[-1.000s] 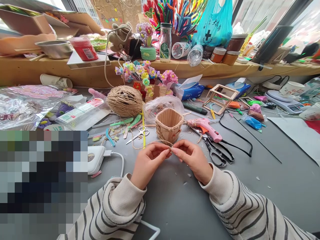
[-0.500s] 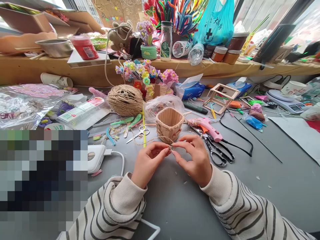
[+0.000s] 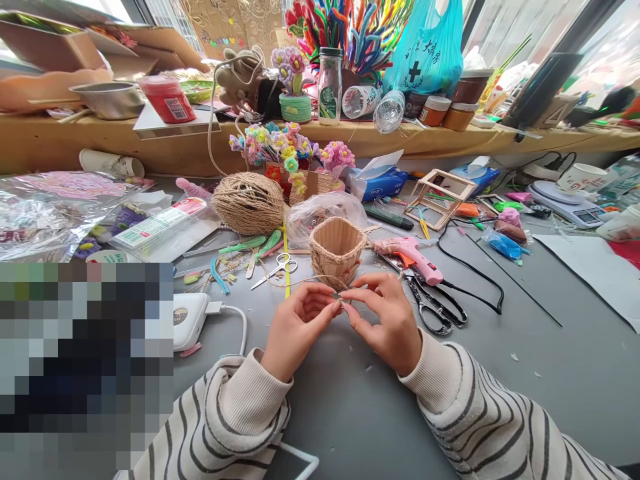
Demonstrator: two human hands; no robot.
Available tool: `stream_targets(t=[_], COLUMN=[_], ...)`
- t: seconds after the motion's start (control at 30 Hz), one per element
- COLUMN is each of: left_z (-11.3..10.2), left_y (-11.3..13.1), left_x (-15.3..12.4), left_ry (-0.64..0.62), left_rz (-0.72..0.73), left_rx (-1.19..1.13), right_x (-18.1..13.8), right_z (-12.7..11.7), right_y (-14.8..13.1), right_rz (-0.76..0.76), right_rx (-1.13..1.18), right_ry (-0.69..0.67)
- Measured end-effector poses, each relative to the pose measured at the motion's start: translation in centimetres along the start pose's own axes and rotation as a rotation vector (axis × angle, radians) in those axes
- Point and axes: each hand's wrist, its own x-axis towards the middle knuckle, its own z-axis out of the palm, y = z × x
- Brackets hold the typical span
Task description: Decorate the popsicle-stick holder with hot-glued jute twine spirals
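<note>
My left hand and my right hand meet fingertip to fingertip at the middle of the table. Both pinch a thin piece of jute twine, whose strand runs off to the left. What the twine forms between the fingertips is too small to make out. Just behind the hands stands a small wooden basket, upright, with a braided twine rim. The ball of jute twine lies farther back to the left. Small scissors rest left of the basket.
A pink glue gun lies right of the basket, its black cord looping rightward. Large black scissors are in front of it. A white device with a cable sits at left. A wooden frame and tissue packs stand behind.
Both hands stay together on the twine, with only slight finger movement. The whole view has shifted very slightly; the basket and tools have not moved on the table.
</note>
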Motion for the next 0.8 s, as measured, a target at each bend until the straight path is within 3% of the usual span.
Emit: stream_targets(t=[0.3, 0.53, 0.8], left_z=[-0.14, -0.07, -0.1], left_y=[-0.16, 0.2, 0.18], left_x=[0.04, 0.09, 0.08], left_ry=[-0.007, 0.058, 0.105], left_rz=[-0.06, -0.116, -0.094], left_rx=[-0.049, -0.126, -0.113], right_x=[-0.09, -0.06, -0.23], right_z=[0.19, 0.24, 0.26], right_y=[-0.08, -0.3, -0.01], right_rz=[0.019, 0.015, 0.007], right_rx=[0.035, 0.029, 0.04], right_ry=[0.026, 0.053, 0.026])
